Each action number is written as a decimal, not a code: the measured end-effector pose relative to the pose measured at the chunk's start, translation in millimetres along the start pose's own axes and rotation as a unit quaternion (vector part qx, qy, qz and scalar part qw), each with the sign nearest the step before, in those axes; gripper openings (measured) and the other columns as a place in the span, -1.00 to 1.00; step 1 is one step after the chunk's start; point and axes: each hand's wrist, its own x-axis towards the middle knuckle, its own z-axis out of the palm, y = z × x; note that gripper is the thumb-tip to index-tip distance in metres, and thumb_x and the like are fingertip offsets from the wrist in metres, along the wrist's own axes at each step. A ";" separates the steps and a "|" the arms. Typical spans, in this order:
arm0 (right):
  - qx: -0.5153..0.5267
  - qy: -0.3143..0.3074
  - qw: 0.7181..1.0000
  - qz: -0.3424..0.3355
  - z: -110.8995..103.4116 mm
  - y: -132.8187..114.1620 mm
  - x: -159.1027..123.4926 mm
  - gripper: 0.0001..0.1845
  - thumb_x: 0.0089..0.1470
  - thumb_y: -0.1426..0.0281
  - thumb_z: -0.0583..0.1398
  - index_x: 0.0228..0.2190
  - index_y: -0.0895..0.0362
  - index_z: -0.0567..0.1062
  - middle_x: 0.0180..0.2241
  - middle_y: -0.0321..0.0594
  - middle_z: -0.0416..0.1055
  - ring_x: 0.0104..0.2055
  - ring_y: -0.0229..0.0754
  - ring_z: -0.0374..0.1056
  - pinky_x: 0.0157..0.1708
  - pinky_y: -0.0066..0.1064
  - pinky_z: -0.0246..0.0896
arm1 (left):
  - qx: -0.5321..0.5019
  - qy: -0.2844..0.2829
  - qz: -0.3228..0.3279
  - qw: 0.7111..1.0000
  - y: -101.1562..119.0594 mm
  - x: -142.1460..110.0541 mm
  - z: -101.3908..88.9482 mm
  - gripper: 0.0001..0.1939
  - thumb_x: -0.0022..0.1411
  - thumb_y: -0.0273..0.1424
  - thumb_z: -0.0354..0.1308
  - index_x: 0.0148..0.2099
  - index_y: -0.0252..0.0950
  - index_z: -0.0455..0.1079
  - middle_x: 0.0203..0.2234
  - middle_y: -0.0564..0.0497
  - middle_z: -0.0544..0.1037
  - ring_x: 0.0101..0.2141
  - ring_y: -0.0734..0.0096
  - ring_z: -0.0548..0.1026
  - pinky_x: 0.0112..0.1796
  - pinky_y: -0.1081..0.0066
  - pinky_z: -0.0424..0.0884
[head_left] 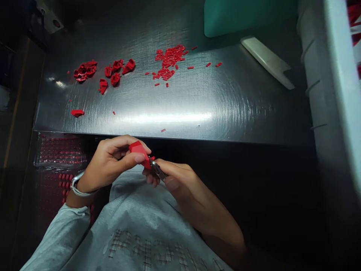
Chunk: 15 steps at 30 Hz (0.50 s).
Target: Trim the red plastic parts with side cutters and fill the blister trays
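My left hand (108,163) pinches a red plastic piece (138,150) between thumb and fingers. My right hand (175,180) grips small metal pliers (158,170), whose tips sit at the lower end of the red piece. Most of the tool is hidden by my fingers. A metal-and-white band (80,188) circles my left wrist. Farther off, on the steel table (169,116), lie a heap of tiny red pieces (169,58) and several larger red chunks (84,70), all beyond my hands' reach point.
A clear sheet holding rows of red parts (60,150) lies below the table edge at left. A pale flat strip (267,62) and a teal object (237,19) sit at the table's far right. A white container wall (338,94) rises along the right.
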 end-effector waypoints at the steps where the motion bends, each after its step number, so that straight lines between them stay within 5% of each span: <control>1: -0.001 -0.001 1.000 0.001 0.5 0.2 -0.4 -0.28 0.32 -0.29 -0.10 -0.43 0.06 0.33 -0.40 -0.22 0.37 -0.35 -0.10 0.29 -0.31 -0.24 0.13 | 0.000 -0.001 0.002 1.000 0.1 0.0 0.1 -0.67 0.26 -0.09 0.37 -0.28 -0.28 0.66 -0.47 -0.06 0.66 -0.49 0.38 0.61 -0.47 0.49 0.54; 15: -0.043 0.054 0.998 -0.011 8.2 3.4 4.5 -0.41 0.48 -0.02 -0.12 -0.53 0.03 0.13 -0.57 -0.32 0.14 -0.54 -0.20 0.10 -0.45 -0.24 0.03 | 0.043 0.017 0.001 0.999 -2.0 -0.9 0.9 -0.56 0.27 0.00 0.32 -0.36 -0.30 0.62 -0.52 -0.05 0.61 -0.56 0.45 0.50 -0.50 0.50 0.46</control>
